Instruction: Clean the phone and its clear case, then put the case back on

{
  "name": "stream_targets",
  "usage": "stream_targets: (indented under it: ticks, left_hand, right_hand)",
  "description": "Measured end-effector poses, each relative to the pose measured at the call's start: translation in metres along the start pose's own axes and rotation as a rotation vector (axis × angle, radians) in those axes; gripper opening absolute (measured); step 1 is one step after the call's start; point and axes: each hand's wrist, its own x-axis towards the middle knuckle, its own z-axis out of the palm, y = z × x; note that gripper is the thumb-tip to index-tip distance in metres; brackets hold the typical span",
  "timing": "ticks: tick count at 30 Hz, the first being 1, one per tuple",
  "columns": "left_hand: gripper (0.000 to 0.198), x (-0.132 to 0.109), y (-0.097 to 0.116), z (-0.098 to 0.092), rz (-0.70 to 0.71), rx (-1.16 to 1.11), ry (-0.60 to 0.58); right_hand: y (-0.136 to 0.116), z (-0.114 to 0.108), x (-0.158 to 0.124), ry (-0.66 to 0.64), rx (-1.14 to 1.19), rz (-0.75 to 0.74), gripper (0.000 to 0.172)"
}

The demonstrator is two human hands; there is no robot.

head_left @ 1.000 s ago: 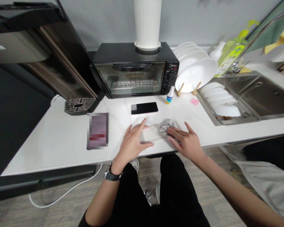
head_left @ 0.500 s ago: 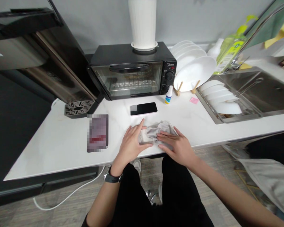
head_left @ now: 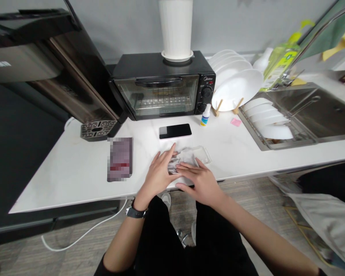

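Note:
A clear phone case (head_left: 202, 154) lies on the white counter (head_left: 74, 168) near its front edge, with a crumpled grey cloth (head_left: 184, 159) over its left part. My left hand (head_left: 159, 172), with a watch on the wrist, rests flat with fingers stretched out, holding the case's left end down. My right hand (head_left: 199, 182) lies flat, fingers extended, pressing on the cloth right beside my left hand. A black phone (head_left: 175, 131) lies screen up just behind them.
A black toaster oven (head_left: 161, 90) with a white vase (head_left: 176, 28) on top stands at the back. A small bottle (head_left: 205, 115), a pink note (head_left: 235, 122), racked white plates (head_left: 237, 86), a sink (head_left: 313, 111) sit right. A coffee machine (head_left: 60, 73) and dark booklet (head_left: 120, 158) lie left.
My right hand has slid left across the case with the cloth, from the case's right end to beside my left hand. The case's right end now shows bare.

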Motion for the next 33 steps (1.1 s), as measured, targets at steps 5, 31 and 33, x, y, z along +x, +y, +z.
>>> stream_targets:
  ticks: [5,31,33]
  left_hand:
    - [0.11,0.002,0.0,0.003,0.007,0.001,0.0]
    - [0.111,0.002,0.002,0.002,-0.008,-0.002,-0.021]
    - [0.11,0.003,0.0,0.002,-0.008,-0.011,-0.031]
  right_hand:
    - [0.033,-0.036,-0.032,0.085,-0.141,0.107,0.028]
    - [0.037,-0.037,-0.024,0.072,-0.279,0.136,0.044]
    - [0.028,-0.02,-0.008,0.068,-0.239,0.114,0.051]
